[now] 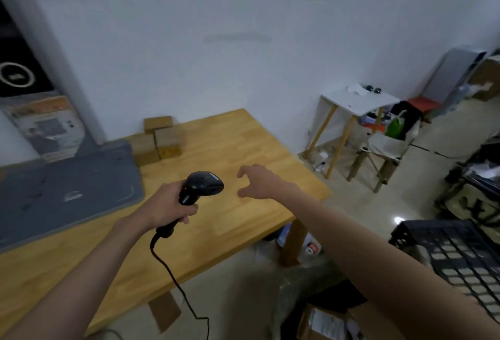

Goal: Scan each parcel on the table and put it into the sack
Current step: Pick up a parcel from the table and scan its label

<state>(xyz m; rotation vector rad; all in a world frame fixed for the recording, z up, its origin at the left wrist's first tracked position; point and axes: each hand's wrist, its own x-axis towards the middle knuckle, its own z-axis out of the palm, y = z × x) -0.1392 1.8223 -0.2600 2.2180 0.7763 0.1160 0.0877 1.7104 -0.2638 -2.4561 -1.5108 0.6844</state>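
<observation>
The left hand (165,208) has its grip wrapped round the handle of a black scanner (201,186), fingers curled tight on the stem and the head tipped forward over the table (232,145). Its cable (173,277) drops off the near edge and trails toward the floor. Held that way, the window of the scanner faces the open stretch of wood in front, ready, I would guess, for whatever gets brought under it.

The right hand (257,181) holds nothing. Its grip is spread, fingers and thumb loosely arched apart above the bare wood, palm down, as if reaching out for the next thing to pick up. It hangs just beside the scanner's head without touching it.

The parcels (159,139) are well apart from both hands: a few small brown cardboard boxes bunched at the far edge of the table against the wall, one sitting on top of the others. None is under the scanner yet, so the reach to them looks like the step in hand. A grey mat (67,185) lies on the table to the left of them.

Down on the floor by the near right corner of the table stands what I take for the sack (303,280), a greenish translucent bag with its mouth open, and a brown box with a label (322,320) shows inside or just behind it; I cannot tell which. A black crate (460,253) sits to the right of it.
</observation>
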